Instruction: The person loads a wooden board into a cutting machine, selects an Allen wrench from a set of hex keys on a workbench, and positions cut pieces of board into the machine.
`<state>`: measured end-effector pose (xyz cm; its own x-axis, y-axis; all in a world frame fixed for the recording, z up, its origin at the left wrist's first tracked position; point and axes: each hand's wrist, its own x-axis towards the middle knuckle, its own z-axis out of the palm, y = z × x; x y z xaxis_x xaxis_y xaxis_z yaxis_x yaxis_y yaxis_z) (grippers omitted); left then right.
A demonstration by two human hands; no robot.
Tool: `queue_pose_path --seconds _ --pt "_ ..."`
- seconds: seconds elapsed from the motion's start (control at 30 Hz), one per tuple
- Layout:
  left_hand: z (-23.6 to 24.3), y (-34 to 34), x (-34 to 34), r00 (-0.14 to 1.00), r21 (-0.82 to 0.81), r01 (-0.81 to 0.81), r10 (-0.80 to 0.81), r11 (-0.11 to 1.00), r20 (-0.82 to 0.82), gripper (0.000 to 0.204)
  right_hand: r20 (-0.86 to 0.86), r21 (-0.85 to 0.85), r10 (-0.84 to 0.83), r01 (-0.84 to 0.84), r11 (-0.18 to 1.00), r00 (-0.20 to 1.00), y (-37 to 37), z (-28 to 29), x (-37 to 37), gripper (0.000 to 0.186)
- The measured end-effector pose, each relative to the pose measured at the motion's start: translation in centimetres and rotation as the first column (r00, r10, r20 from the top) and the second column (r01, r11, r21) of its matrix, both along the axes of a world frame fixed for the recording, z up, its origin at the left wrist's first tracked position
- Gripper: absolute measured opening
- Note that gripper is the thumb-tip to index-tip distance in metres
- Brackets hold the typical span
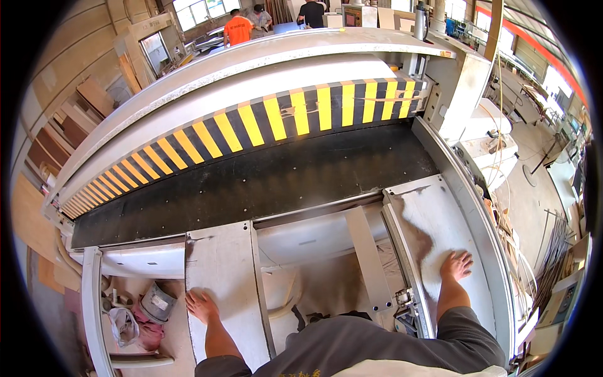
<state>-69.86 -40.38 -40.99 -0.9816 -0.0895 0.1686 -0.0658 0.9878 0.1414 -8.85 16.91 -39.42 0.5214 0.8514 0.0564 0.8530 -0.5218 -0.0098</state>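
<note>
My left hand [202,306] lies with its fingers stretched out near the left edge of a long white support table [223,270]. On the right, my right hand [457,265] is spread flat on a wider, worn white support table [449,217]. Neither hand holds anything. Both tables run out from a large machine, which looks like a panel saw. Its black bed [270,179] stretches across in front of me, below a crossbeam with a black-and-yellow striped guard [270,119].
Open gaps flank the left table; a grey bucket [157,303] and a white bag [124,327] lie on the floor in the left one. A narrow beige bar [369,257] spans the middle gap. A metal rail [465,213] borders the right. Beyond the machine are several people, one in an orange shirt [238,29].
</note>
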Motion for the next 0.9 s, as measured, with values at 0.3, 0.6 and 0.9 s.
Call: queue_pose_path --seconds 0.3,0.6,0.9 --pt "-0.6 -0.4 -0.2 1.000 -0.002 0.003 -0.003 1.000 -0.010 0.057 -0.008 0.007 -0.007 0.007 1.000 1.000 0.1 -0.2 0.2 0.071" --pt "-0.2 -0.1 0.1 1.000 0.004 0.005 -0.005 1.000 -0.010 0.056 -0.020 -0.003 0.005 -0.005 1.000 1.000 -0.3 0.3 0.0 0.071" --pt "0.0 0.8 -0.6 1.000 0.001 0.002 -0.002 1.000 -0.007 0.056 -0.034 -0.016 0.004 -0.005 1.000 0.999 0.4 1.1 -1.3 0.072"
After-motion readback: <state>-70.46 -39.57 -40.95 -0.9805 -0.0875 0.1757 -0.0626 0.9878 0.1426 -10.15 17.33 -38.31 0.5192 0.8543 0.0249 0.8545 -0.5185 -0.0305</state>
